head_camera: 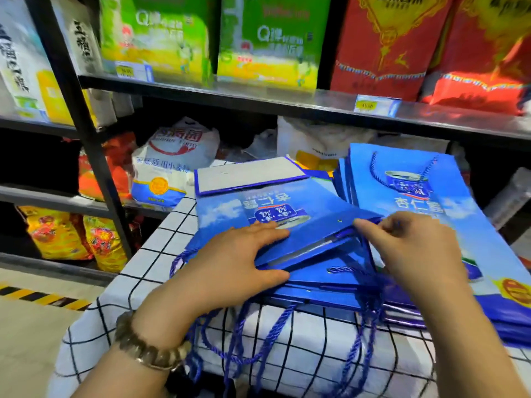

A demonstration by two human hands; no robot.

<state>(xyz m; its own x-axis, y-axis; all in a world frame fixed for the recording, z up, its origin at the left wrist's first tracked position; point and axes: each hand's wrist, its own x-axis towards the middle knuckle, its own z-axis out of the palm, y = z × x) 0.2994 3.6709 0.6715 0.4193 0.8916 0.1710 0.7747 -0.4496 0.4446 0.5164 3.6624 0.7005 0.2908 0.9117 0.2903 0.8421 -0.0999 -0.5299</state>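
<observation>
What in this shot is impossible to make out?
Head view, all:
1. Whether the right hand pinches the edge of the bag or its cord: the fingers cover it.
2. Digits on the price tag: blurred.
3. Count of the bag stack: cut off by the right edge.

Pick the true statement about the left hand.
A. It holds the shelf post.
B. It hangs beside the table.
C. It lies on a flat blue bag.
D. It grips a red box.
C: the left hand lies on the flat blue bag with fairly straight fingers, while the right hand pinches that bag's edge.
</observation>
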